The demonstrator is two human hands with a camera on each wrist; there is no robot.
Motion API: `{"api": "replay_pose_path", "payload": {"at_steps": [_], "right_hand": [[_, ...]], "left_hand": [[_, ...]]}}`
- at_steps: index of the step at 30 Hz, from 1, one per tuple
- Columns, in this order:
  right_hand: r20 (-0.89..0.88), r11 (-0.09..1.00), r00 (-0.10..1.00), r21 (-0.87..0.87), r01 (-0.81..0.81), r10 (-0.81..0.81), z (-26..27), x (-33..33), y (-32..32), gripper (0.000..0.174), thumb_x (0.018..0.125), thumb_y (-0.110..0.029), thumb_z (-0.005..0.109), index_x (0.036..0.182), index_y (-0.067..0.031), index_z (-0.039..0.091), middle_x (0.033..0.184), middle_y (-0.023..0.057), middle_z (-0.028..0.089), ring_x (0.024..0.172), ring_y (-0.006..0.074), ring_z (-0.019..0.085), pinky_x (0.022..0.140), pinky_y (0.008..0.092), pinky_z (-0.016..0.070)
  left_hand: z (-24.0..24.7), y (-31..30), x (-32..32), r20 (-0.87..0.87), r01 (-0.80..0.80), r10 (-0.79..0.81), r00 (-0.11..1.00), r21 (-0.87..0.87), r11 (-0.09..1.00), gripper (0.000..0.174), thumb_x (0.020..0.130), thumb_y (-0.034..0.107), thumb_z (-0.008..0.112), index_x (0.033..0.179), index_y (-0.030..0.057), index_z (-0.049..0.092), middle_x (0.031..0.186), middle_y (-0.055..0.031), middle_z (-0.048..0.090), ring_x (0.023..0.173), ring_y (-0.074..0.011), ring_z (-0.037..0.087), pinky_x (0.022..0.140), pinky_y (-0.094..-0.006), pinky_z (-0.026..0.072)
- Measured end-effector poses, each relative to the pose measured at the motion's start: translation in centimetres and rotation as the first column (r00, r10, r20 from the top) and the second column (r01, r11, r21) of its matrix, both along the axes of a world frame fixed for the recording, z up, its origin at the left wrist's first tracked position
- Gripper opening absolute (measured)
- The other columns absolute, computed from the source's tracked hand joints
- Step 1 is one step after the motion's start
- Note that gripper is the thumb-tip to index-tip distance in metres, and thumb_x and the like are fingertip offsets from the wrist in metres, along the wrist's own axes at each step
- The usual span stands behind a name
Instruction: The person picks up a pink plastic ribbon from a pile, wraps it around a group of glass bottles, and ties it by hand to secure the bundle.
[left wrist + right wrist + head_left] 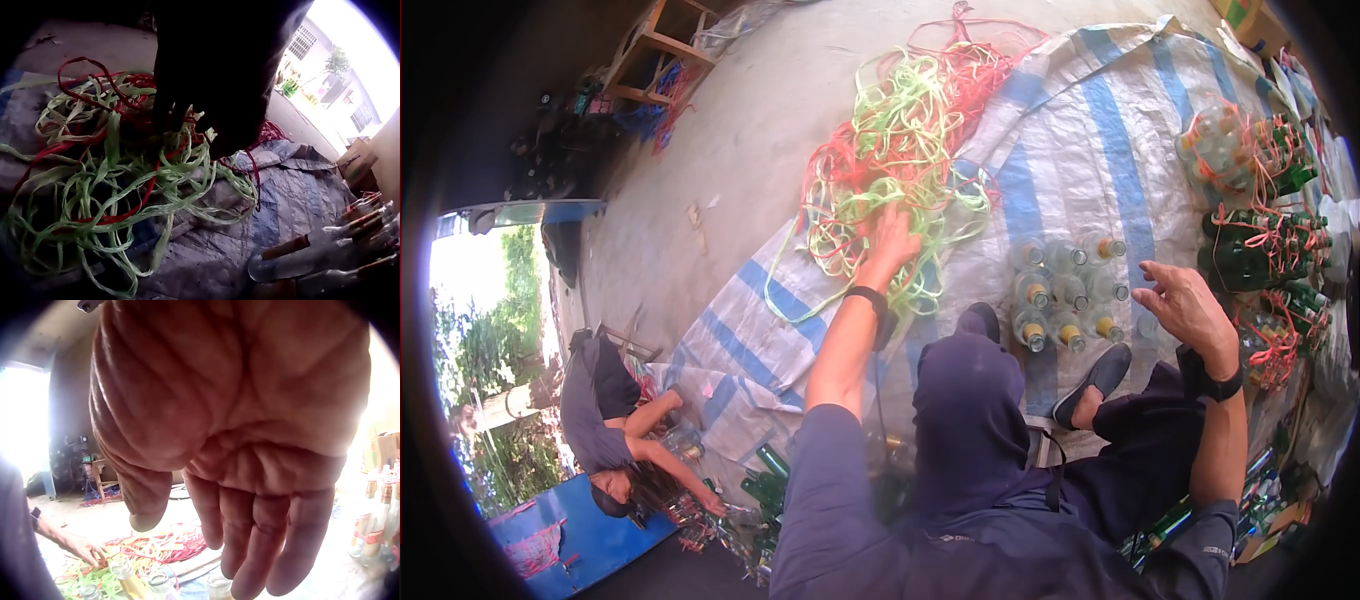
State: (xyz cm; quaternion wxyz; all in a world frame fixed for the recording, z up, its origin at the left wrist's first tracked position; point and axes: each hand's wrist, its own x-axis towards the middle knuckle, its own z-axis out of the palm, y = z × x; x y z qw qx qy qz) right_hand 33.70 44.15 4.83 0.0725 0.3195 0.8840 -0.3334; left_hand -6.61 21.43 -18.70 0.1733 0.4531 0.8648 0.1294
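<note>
My left hand (pixel 892 240) reaches into a tangled pile of light green and red plastic twine (pixel 920 110). Its fingers look spread among the strands in the right wrist view; the left wrist view leaves the hand in deep shadow. Held in the air, my right hand (pixel 1195 310) has its fingers loosely extended, with nothing between them. Just left of it, clear glass bottles (pixel 1068 290) stand upright in a tight group on a blue-and-white striped tarp (pixel 1110 130). In the right wrist view, the right palm (pixel 237 425) fills most of the picture.
Bundles of green bottles (pixel 1250 250) tied with pink twine line the right side, beside a bundle of clear ones (pixel 1215 150). Another person (pixel 605 420) bends over more bottles at the lower left. A wooden frame (pixel 655 50) stands at the upper left.
</note>
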Motion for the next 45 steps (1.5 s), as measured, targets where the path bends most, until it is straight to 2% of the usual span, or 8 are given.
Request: {"api": "replay_pose_path", "payload": {"at_steps": [14, 21, 22, 26, 31, 35, 38, 45], "right_hand": [[0.028, 0.997, 0.998, -0.065, -0.052, 0.054, 0.0, -0.1, 0.3, 0.033, 0.085, -0.022, 0.067, 0.103, 0.0043, 0.059, 0.082, 0.0257, 0.06, 0.08, 0.0443, 0.057, 0.068, 0.0475, 0.045], [0.077, 0.994, 0.993, -0.063, -0.084, 0.089, -0.5, 0.1, 0.3, 0.032, 0.085, -0.026, 0.066, 0.097, 0.0037, 0.059, 0.082, 0.0269, 0.06, 0.082, 0.0455, 0.057, 0.068, 0.049, 0.0446], [0.072, 0.995, 0.994, -0.059, -0.083, 0.087, -0.5, 0.1, 0.2, 0.032, 0.085, -0.026, 0.066, 0.097, 0.0037, 0.059, 0.082, 0.0269, 0.06, 0.082, 0.0455, 0.057, 0.068, 0.049, 0.0446], [0.036, 0.996, 0.996, -0.04, -0.076, 0.078, -1.0, 0.3, 0.0, 0.033, 0.085, -0.027, 0.066, 0.091, 0.0054, 0.061, 0.08, 0.0277, 0.061, 0.079, 0.0458, 0.059, 0.067, 0.0494, 0.0455], [-0.035, 0.995, 0.996, -0.05, -0.087, 0.085, -2.1, 0.9, 0.2, 0.035, 0.084, -0.028, 0.066, 0.085, 0.0068, 0.062, 0.079, 0.0278, 0.062, 0.077, 0.0451, 0.06, 0.066, 0.0482, 0.0463], [-0.038, 0.994, 0.994, -0.027, -0.107, 0.106, -2.0, 1.0, 0.1, 0.036, 0.084, -0.028, 0.066, 0.08, 0.0081, 0.061, 0.076, 0.0279, 0.062, 0.073, 0.0436, 0.061, 0.064, 0.0479, 0.0465], [-0.073, 0.994, 0.993, -0.034, -0.1, 0.097, -2.1, 1.2, -0.1, 0.036, 0.084, -0.027, 0.066, 0.078, 0.0085, 0.061, 0.073, 0.0277, 0.061, 0.07, 0.0427, 0.061, 0.062, 0.0477, 0.0464], [-0.138, 0.996, 0.986, 0.013, -0.089, 0.09, -1.3, 1.5, -0.4, 0.035, 0.082, -0.025, 0.068, 0.075, 0.009, 0.061, 0.069, 0.0281, 0.058, 0.066, 0.0417, 0.061, 0.06, 0.0472, 0.0455]], "left_hand": [[-1.1, 1.5, -0.2, -0.014, -0.052, 0.05, 0.999, -0.26, 0.964, 0.046, 0.076, 0.015, 0.057, 0.121, 0.0031, 0.057, 0.133, -0.0231, 0.043, 0.116, -0.0415, 0.052, 0.095, -0.0519, 0.0445], [1.5, -1.2, -2.3, 0.024, -0.073, 0.074, 0.997, -0.031, 0.997, 0.031, 0.078, 0.022, 0.056, 0.101, 0.008, 0.071, 0.104, -0.0201, 0.064, 0.101, -0.0384, 0.061, 0.085, -0.0463, 0.0488], [1.8, -1.6, -2.7, -0.03, -0.05, 0.053, 0.998, 0.09, 0.995, 0.03, 0.076, 0.018, 0.06, 0.101, 0.0031, 0.07, 0.085, -0.0176, 0.069, 0.081, -0.0309, 0.067, 0.079, -0.04, 0.0529], [6.3, -2.2, -3.2, 0.153, -0.228, 0.2, 0.968, 0.192, 0.955, 0.033, 0.077, 0.013, 0.059, 0.108, 0.0039, 0.067, 0.075, -0.0155, 0.067, 0.066, -0.0263, 0.065, 0.063, -0.0358, 0.0523], [13.3, -2.7, -2.4, -0.045, -0.229, 0.244, 0.969, 0.22, 0.948, 0.034, 0.08, 0.024, 0.067, 0.111, 0.01, 0.067, 0.077, -0.0198, 0.066, 0.073, -0.0366, 0.066, 0.067, -0.0454, 0.0514], [15.2, -4.0, -3.8, -0.206, -0.237, 0.308, 0.929, 0.309, 0.921, 0.03, 0.079, 0.013, 0.059, 0.107, 0.0097, 0.07, 0.073, -0.0102, 0.068, 0.065, -0.0254, 0.066, 0.065, -0.0373, 0.0533], [18.1, -4.7, -4.0, -0.063, -0.333, 0.382, 0.922, 0.377, 0.865, 0.024, 0.085, 0.015, 0.06, 0.105, 0.007, 0.072, 0.08, -0.0077, 0.072, 0.061, -0.0143, 0.068, 0.061, -0.0298, 0.0544], [26.3, -5.5, -4.2, 0.252, -0.423, 0.344, 0.904, 0.639, 0.643, 0.028, 0.087, 0.01, 0.058, 0.11, -0.0048, 0.066, 0.082, -0.0108, 0.072, 0.063, -0.015, 0.07, 0.055, -0.0253, 0.0524]]}}
